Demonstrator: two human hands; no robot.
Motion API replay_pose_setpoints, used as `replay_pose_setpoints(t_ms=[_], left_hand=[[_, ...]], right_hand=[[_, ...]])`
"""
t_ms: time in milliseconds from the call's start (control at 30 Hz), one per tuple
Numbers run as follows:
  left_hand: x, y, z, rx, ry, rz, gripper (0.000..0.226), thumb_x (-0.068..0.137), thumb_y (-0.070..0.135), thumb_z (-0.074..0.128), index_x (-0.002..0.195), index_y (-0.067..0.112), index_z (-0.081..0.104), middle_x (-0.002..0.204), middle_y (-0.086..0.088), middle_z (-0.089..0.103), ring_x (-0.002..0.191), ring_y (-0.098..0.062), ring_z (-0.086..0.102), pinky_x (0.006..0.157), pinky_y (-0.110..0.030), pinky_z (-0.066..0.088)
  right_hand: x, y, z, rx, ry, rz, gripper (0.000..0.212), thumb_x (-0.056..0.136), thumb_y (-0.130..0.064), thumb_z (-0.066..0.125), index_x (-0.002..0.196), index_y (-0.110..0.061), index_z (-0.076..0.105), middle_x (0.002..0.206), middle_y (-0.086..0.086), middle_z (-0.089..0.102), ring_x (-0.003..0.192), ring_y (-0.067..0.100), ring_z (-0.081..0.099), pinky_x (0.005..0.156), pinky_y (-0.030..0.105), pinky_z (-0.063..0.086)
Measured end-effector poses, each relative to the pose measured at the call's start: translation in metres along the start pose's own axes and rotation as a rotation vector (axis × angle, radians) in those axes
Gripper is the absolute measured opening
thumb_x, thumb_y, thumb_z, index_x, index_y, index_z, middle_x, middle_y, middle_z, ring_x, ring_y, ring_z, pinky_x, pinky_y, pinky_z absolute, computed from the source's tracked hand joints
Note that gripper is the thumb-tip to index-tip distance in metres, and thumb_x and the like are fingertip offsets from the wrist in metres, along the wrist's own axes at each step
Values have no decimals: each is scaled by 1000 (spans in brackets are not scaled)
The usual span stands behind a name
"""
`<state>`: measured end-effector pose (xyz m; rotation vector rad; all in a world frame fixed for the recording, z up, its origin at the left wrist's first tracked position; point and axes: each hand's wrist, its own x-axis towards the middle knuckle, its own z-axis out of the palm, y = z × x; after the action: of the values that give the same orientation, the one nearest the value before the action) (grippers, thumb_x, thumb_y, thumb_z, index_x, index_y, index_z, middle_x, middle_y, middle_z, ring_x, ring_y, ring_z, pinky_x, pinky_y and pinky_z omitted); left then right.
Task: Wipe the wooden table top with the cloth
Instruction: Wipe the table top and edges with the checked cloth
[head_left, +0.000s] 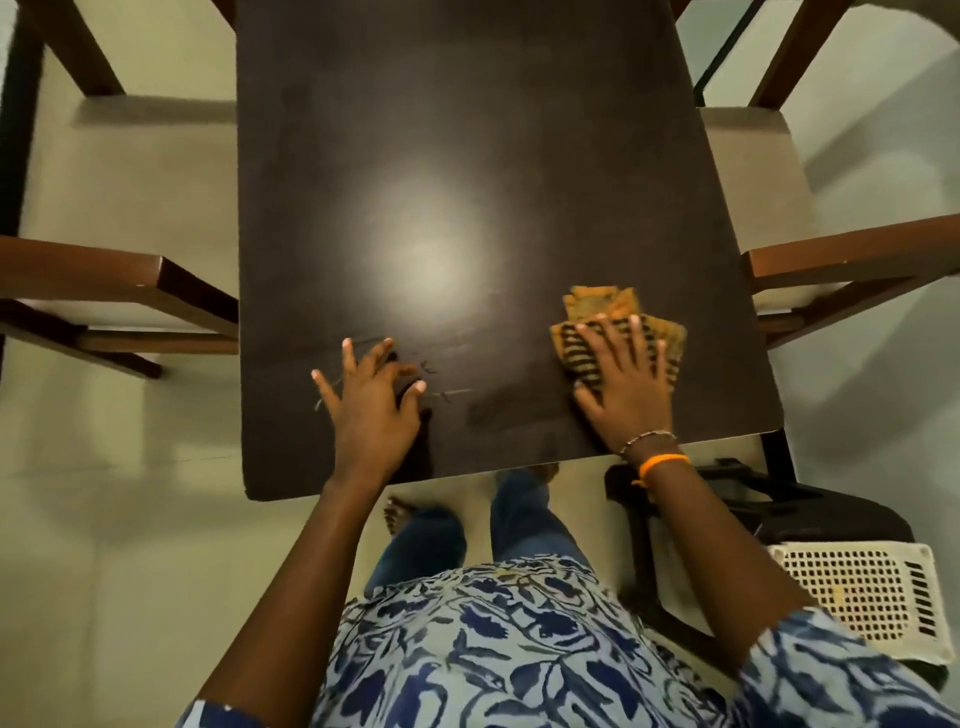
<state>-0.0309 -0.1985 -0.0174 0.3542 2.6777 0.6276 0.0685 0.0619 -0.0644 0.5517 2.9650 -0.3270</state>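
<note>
A dark brown wooden table top (467, 130) fills the middle of the head view, with a light glare near its centre. An orange cloth (602, 306) with dark stripes lies near the table's front right corner. My right hand (628, 384) lies flat on the cloth with its fingers spread, pressing it to the wood. My left hand (371, 400) rests on the table near the front edge, fingers spread and slightly bent, holding nothing. A few small crumbs or marks lie on the wood just right of the left hand.
Wooden chairs with pale seats stand at the left (124, 280) and right (831, 260) of the table. A white perforated basket (857, 592) sits on a dark chair (831, 514) at the lower right. My legs stand on the pale tiled floor (104, 571) at the table's front edge.
</note>
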Motion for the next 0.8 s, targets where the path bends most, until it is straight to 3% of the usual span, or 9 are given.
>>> replay_pose_setpoints(t_ms=[100,233,367,533,667,733,800], left_hand=[[-6,-15,-5,-25,70,-4,28,94,30,49,91,13,71,143,0,45,145,-24,14,114,-54,-10],[-14,-44,-18,-84,242,-72,20,92,17,50,104,10,66,140,-4,47,138,-26,30,118,-51,3],[-26,-75,-28,-108,320,-175,35,87,5,52,121,13,53,138,-10,45,133,-29,37,116,-50,11],[-36,-113,-41,-163,390,-344,39,86,2,49,124,7,51,130,-16,52,123,-34,45,104,-45,35],[-36,-137,-45,-317,285,-477,30,93,11,46,121,12,58,126,-11,59,117,-30,52,93,-41,43],[-36,-143,-43,-430,209,-532,25,93,16,47,114,13,62,118,-10,64,109,-29,58,87,-37,45],[-37,-146,-42,-471,184,-539,24,92,19,50,112,14,63,114,-9,66,104,-28,60,85,-37,46]], right_hand=[[-2,1,-1,-4,56,152,71,75,-49,33,143,-29,28,153,2,27,144,31,10,114,57,5],[-4,-60,11,59,74,259,72,77,-41,42,145,-24,26,155,6,22,145,34,5,114,58,4],[-12,-164,34,89,29,-1,71,78,-39,44,145,-24,26,155,9,22,144,37,7,112,57,-2],[-26,-275,57,111,-201,-493,70,86,-34,50,147,-23,19,158,6,11,145,32,-5,114,57,-6],[-19,-260,60,-2,-184,-659,68,84,-40,42,147,-27,20,158,3,14,146,29,1,111,53,-13],[-14,-234,52,1,-131,-561,70,77,-43,33,145,-28,26,155,2,23,145,30,9,111,60,-5],[-8,-201,40,11,-73,-348,73,72,-44,30,144,-28,30,154,1,27,144,30,13,110,63,0]])
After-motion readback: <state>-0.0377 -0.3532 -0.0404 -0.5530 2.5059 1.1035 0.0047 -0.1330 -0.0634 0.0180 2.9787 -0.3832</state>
